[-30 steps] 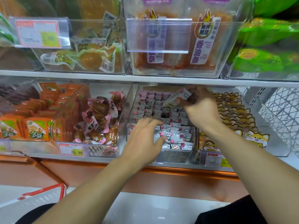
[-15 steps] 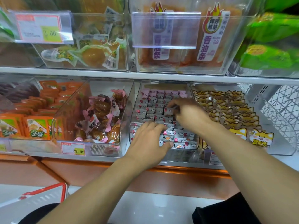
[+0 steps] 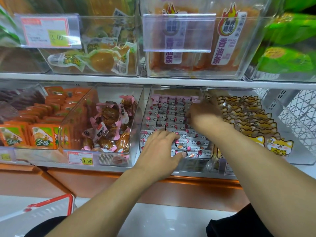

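The left hand (image 3: 159, 149) is lying flat on the front rows of packets (image 3: 172, 117). Its fingers are fairly straight and pressing down, with the thumb out to the side, and it is gripping nothing. The packets are filling the clear bin (image 3: 145, 108) just ahead of both hands, in rows running across. The bin's long axis is running straight away from the person, so the back rows are lying beyond the left hand. The right hand (image 3: 204, 113) is reaching deeper, over the middle rows by the bin's right wall, and is the nearer one to those back rows. It is smeared by motion and showing only its back, so I cannot tell whether its fingers are pinching a packet. The left palm is hiding the packets under it.
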Available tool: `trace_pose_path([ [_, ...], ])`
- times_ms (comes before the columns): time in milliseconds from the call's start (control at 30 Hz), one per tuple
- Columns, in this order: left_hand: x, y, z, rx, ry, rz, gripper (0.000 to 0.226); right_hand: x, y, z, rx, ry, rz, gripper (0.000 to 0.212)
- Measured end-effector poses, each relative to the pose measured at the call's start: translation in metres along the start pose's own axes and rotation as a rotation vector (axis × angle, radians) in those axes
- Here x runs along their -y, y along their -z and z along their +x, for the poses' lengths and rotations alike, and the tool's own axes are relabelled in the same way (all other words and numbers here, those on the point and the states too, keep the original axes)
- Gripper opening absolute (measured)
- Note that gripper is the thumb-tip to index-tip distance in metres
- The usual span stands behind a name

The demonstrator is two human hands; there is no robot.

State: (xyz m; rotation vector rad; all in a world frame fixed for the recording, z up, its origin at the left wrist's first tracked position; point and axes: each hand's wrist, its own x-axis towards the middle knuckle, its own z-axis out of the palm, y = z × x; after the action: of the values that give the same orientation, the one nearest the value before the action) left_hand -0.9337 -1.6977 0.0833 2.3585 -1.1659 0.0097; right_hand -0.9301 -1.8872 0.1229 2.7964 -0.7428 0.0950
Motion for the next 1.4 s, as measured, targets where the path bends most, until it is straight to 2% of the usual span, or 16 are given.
trace_pose_path([
  [133, 0.001, 0.002, -0.001, -0.007, 0.001, -0.031, 0.051, 0.001, -0.002, -0.002, -0.021, -0.013, 0.085, 0.011],
  [200, 0.001, 0.003, -0.002, -0.018, 0.008, -0.045, 0.048, -0.003, 0.000, -0.003, -0.062, -0.016, 0.204, 0.011],
  [333, 0.002, 0.008, -0.002, -0.042, 0.037, -0.077, 0.044, -0.018, 0.010, -0.013, -0.223, -0.066, 0.602, 0.022],
  [467, 0.002, 0.016, -0.002, -0.092, 0.060, -0.127, 0.042, -0.036, 0.018, -0.031, -0.397, -0.055, 0.837, 0.014],
  [600, 0.002, 0.025, -0.003, -0.154, 0.164, -0.290, 0.038, -0.040, 0.017, -0.055, -0.459, -0.084, 1.035, 0.010],
  [700, 0.001, 0.034, -0.003, -0.220, 0.241, -0.494, 0.034, -0.032, 0.022, -0.077, -0.463, -0.148, 1.297, 0.005],
  [767, 0.000, 0.041, -0.004, -0.240, 0.282, -0.671, 0.030, -0.025, 0.026, -0.089, -0.369, -0.212, 1.518, 0.004],
  [867, -0.002, 0.047, -0.007, -0.184, 0.377, -1.018, 0.024, -0.016, 0.035, -0.105, -0.082, -0.321, 2.008, 0.006],
  [900, -0.002, 0.048, -0.008, -0.176, 0.417, -1.135, 0.024, -0.015, 0.036, -0.109, 0.002, -0.344, 2.101, 0.008],
  [1033, 0.003, 0.049, -0.011, -0.190, 0.567, -1.395, 0.032, -0.015, 0.034, -0.115, 0.249, -0.350, 2.102, 0.010],
  [1100, 0.008, 0.049, -0.011, -0.201, 0.576, -1.394, 0.030, -0.017, 0.030, -0.113, 0.302, -0.357, 2.054, 0.010],
  [1167, 0.012, 0.048, -0.010, -0.228, 0.577, -1.333, 0.015, -0.020, 0.029, -0.110, 0.340, -0.346, 2.022, 0.012],
  [1300, 0.015, 0.045, -0.007, -0.259, 0.553, -1.241, 0.023, -0.024, 0.027, -0.106, 0.382, -0.384, 2.089, 0.015],
  [1400, 0.013, 0.044, -0.006, -0.289, 0.509, -1.236, 0.020, -0.026, 0.025, -0.105, 0.439, -0.434, 2.208, 0.008],
])
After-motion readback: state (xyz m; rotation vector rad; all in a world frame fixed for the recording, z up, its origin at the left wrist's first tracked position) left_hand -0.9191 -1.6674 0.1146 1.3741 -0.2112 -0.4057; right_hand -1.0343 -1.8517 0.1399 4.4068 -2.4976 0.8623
